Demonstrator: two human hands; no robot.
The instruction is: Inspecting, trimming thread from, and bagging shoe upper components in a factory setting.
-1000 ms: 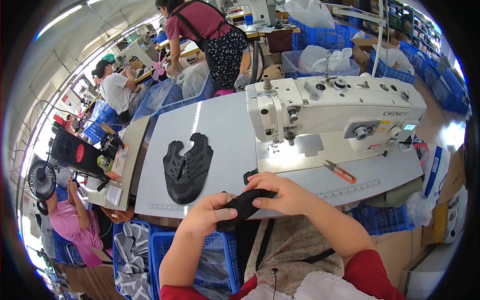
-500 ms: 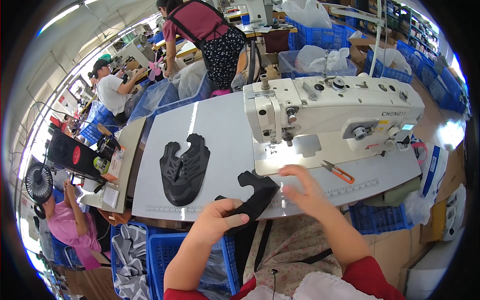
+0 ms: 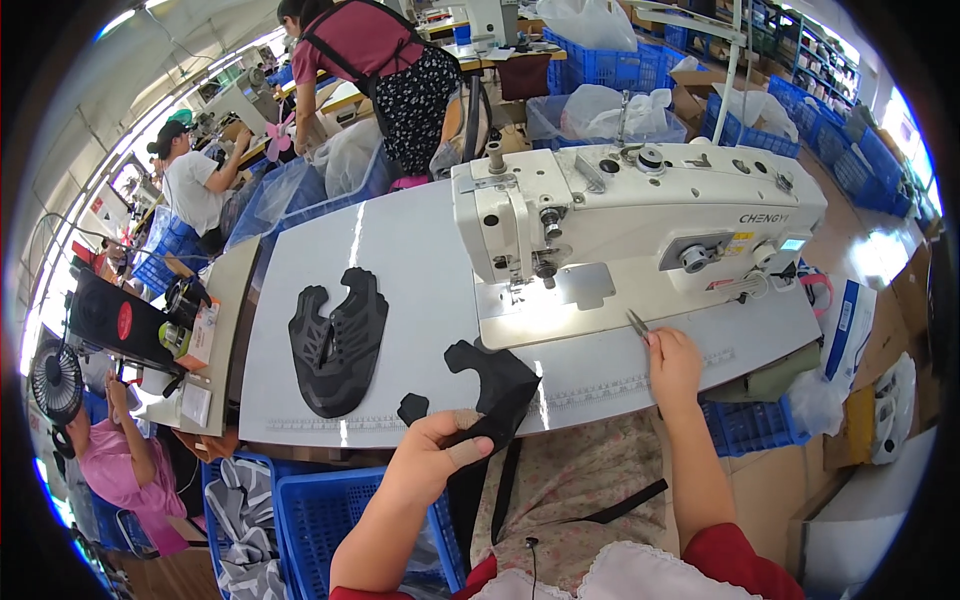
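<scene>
I am pinching a black cut piece at its near edge with my left hand, thumb on top and fingers curled under, so that hand is closed on it. The piece is lying half on the grey table, near its front edge and well short of the sewing machine. My right hand is resting further right on the table, its fingers closing around small snips whose tip is poking out toward the machine bed.

Judging from how things are lying, I am at an early point with this piece: it is not yet sitting under the needle, and I am seeing no fresh seam on it. 1 stack of shoe uppers is lying to the left on the table, apart from both hands; whether those are finished or waiting, I cannot tell.

Much is hard to read. The black piece is swallowing its own detail, so I cannot make out layers or stitching. A dark strap hanging off the table edge is disappearing into my lap. My right fingertips are hiding most of the snips, so I cannot tell whether their blades are open. The presser foot is too small and glare-washed to judge.
</scene>
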